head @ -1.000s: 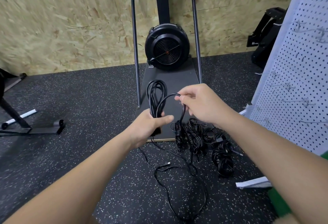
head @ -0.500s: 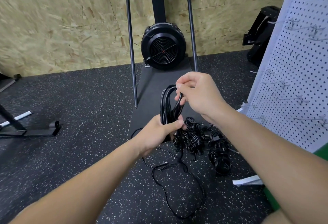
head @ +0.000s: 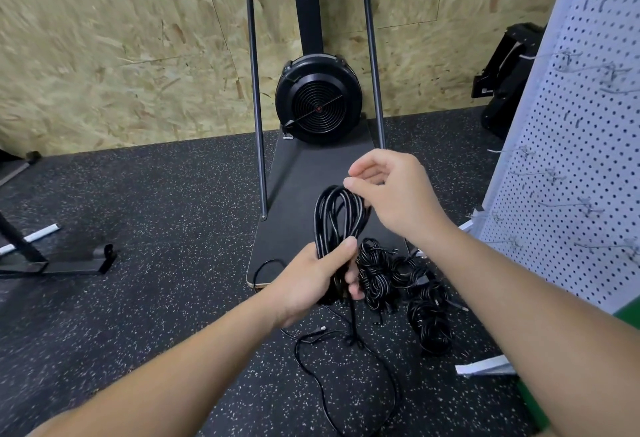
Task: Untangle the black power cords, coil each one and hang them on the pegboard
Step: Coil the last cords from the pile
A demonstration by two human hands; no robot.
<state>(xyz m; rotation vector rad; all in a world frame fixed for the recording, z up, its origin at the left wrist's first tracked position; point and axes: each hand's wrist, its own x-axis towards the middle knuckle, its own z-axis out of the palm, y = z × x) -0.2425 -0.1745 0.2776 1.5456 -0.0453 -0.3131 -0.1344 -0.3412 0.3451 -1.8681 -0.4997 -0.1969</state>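
Cord loops [head: 337, 218] stand upright in your left hand [head: 318, 281], which is clenched around their lower part, while your right hand [head: 391, 194] pinches the top of the coil just above. More tangled black cords [head: 408, 284] lie on the floor just right of your left hand, the pegboard [head: 568, 166] farther right.
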